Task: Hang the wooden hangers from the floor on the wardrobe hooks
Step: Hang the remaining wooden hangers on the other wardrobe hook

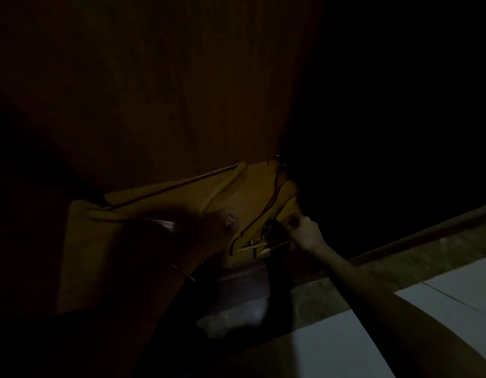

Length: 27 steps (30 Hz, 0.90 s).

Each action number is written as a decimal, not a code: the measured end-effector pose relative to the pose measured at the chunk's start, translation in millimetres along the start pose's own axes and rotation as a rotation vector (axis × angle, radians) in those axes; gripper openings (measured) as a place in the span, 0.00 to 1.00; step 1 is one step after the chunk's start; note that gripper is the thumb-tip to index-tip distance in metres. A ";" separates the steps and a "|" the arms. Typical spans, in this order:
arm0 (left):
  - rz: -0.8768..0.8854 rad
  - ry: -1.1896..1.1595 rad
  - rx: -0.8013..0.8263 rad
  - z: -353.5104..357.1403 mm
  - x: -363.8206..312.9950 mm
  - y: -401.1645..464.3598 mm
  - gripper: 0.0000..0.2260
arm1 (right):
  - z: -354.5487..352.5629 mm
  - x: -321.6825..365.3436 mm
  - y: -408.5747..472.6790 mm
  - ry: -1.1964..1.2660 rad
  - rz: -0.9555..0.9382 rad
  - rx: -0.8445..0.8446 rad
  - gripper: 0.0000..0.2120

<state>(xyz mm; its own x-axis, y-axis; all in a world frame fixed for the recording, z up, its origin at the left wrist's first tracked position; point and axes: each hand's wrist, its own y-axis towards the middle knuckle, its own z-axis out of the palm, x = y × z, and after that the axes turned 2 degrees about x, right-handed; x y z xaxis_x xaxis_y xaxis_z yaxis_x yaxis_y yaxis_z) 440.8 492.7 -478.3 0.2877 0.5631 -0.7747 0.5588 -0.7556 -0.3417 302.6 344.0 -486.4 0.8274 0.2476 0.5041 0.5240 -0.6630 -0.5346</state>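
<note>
We are pinching the wooden hangers [266, 214] with our right hand [304, 231], grip clamped at 4 o'clock. Our left hand [209, 227] is shadowed; its grip is indeterminate. We should be lifting them slowly, hooks untangled.

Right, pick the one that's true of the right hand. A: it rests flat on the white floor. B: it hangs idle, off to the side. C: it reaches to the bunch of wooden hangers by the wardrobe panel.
C: the right hand is at the wooden hangers, fingers curled at them, up off the pale floor.
</note>
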 end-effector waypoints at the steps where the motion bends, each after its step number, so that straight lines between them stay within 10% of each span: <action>1: 0.009 -0.022 -0.036 14.1 13.8 16.6 0.16 | 5.8 -7.4 14.7 0.010 0.002 -0.034 0.14; 14: 0.012 0.294 0.134 101.5 55.7 96.7 0.23 | 48.5 -28.5 77.6 -0.109 -0.058 -0.055 0.17; 27: 0.092 0.437 -0.274 20.9 80.2 53.8 0.32 | 30.7 -1.5 78.8 -0.097 -0.188 -0.306 0.19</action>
<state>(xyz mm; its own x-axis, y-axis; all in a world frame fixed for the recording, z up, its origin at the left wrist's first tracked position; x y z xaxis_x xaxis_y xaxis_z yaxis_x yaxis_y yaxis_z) 477.7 490.2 -569.9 0.6097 0.6300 -0.4810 0.6824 -0.7259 -0.0859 348.9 313.1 -550.2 0.7457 0.4408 0.4997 0.5958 -0.7768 -0.2040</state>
